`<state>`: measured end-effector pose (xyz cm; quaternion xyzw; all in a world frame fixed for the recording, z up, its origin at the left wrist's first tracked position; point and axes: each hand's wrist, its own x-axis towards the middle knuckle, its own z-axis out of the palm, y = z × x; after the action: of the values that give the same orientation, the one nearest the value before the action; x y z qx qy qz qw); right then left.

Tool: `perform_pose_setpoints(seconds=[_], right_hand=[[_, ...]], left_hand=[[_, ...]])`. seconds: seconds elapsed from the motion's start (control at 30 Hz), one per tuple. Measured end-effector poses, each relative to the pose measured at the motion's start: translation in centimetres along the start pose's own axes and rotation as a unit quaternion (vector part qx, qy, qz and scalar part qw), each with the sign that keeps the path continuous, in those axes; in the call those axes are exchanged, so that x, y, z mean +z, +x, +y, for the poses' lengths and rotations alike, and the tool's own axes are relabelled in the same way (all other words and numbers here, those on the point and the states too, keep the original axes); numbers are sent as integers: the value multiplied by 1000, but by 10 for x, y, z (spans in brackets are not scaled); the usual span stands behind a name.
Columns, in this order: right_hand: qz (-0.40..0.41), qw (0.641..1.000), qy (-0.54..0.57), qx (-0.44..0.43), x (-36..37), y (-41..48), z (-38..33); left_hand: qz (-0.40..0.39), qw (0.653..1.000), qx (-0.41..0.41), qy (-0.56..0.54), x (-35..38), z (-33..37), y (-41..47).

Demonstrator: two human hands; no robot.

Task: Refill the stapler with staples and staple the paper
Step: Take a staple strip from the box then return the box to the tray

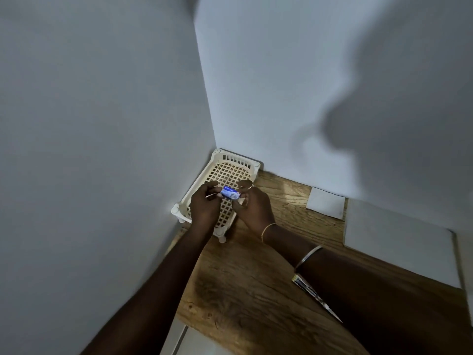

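Note:
A small blue staple box (230, 192) is held between both hands above a cream plastic basket (231, 160) in the corner of a wooden table. My left hand (204, 206) pinches its left end and my right hand (252, 206) grips its right end. A small white paper sheet (325, 203) lies flat on the table to the right, near the wall. A shiny object with a pointed end (314, 295) shows under my right forearm; I cannot tell what it is. No stapler is clearly visible.
The wooden table (243, 278) sits in a corner between two white walls. A larger white pad or board (399, 249) lies at the right. A white surface edge (179, 339) shows at the bottom, below the table.

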<state>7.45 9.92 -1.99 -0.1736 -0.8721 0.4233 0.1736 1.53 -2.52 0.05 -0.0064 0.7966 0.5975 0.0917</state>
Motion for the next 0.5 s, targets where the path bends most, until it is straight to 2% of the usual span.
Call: perform_pose_setpoints(seconds=[0.17,0.27,0.4,0.5], right_hand=[[89,993,72,1,-51,-22,4],[126,989,81,7,-80,-39,9],[180,979,92,18,-116,-65,16],[202,974,97,28,-139,-87,20]], left_hand=[[-68,990,27,-118,31,8,-22],[-115,972,1,-204,52,11,-42],[-219,928,-13,-301,81,19,-75],[-282,882,-36,-375,98,28,-102]])
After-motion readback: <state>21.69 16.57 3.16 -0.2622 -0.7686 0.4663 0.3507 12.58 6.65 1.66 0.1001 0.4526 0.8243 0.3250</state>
